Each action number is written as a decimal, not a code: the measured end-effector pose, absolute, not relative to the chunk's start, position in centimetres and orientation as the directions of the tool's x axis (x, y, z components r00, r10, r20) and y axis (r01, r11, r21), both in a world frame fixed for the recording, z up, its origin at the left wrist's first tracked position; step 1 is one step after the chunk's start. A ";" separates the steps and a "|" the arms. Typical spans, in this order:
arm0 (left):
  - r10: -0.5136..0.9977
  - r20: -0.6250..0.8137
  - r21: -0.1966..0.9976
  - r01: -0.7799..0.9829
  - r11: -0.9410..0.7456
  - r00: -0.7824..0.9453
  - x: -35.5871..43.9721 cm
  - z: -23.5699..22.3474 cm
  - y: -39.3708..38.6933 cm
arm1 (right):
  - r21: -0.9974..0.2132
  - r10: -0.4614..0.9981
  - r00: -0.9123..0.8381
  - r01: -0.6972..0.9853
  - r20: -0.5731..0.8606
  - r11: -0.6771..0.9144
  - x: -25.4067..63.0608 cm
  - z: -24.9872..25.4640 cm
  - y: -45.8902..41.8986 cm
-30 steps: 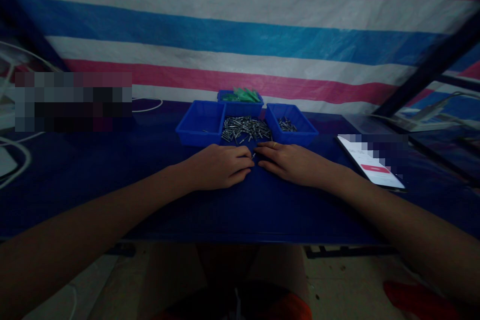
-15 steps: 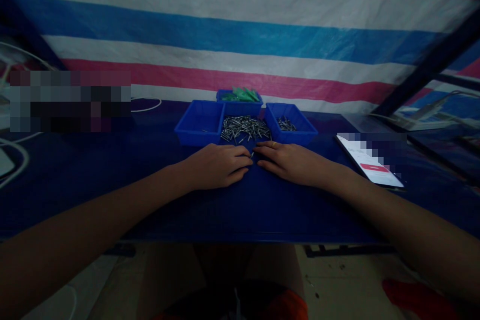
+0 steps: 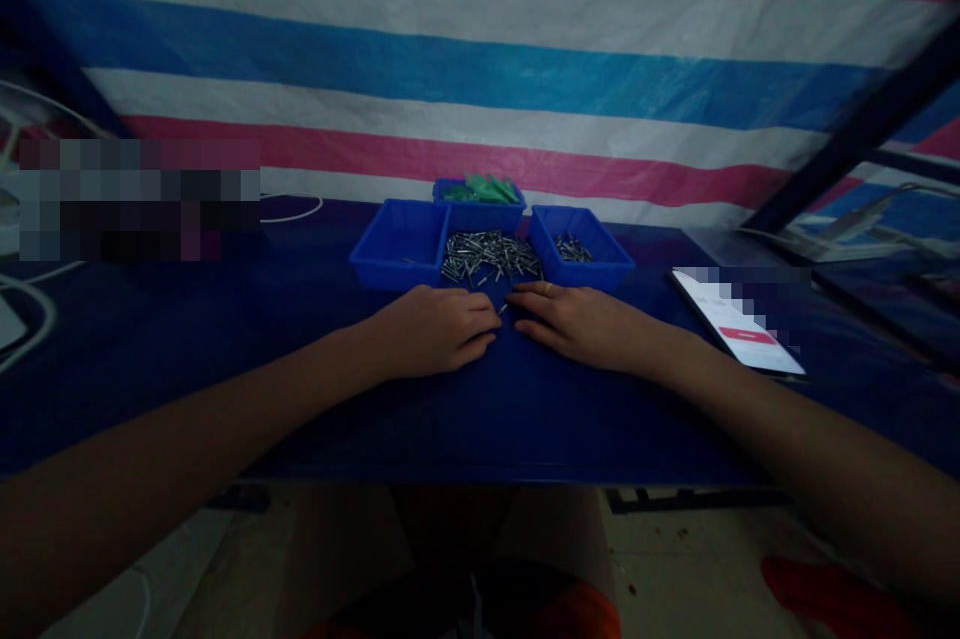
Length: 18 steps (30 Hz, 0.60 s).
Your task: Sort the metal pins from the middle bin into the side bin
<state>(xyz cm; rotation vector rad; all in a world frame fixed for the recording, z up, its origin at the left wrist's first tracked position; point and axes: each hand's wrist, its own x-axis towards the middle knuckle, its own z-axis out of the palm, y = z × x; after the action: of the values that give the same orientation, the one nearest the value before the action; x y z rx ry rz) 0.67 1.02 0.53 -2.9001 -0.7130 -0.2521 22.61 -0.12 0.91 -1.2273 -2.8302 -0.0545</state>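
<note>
My left hand (image 3: 444, 327) rests on the blue table with its fingers stretched toward the middle and the thumb a little apart. At its fingertips lies one small metal pin (image 3: 503, 309), rivet-like in shape; it appears to touch them. Opposite, my right hand (image 3: 585, 321) lies low on the table, fingers extended and thumb spread, a ring on one finger. Its fingertips are just right of that pin, with a narrow gap between the two hands. Just beyond both hands is a heap of similar metal pins (image 3: 489, 254).
Around the heap stand a left blue bin (image 3: 397, 271) with a pin or so inside, a right blue bin (image 3: 600, 271) holding several pins, and a back blue bin (image 3: 480, 212) with green packets (image 3: 491, 189). A lit phone (image 3: 739, 324) lies to the right. Striped sheeting hangs behind.
The left fingertips have drawn back very slightly to the left. The red area on the phone screen looks different. Otherwise the hands and bins stay put.
</note>
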 end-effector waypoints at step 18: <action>0.349 0.185 -0.127 0.374 -0.919 0.919 0.6 0.4 1.1 | -0.027 0.676 -0.732 0.676 0.084 0.736 21.9 1.5 -0.6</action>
<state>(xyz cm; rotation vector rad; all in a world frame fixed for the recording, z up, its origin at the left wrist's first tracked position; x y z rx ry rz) 0.61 1.14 0.39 -2.9196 -0.5536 -0.2371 21.85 -0.55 1.47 -1.1103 -2.8441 -0.0088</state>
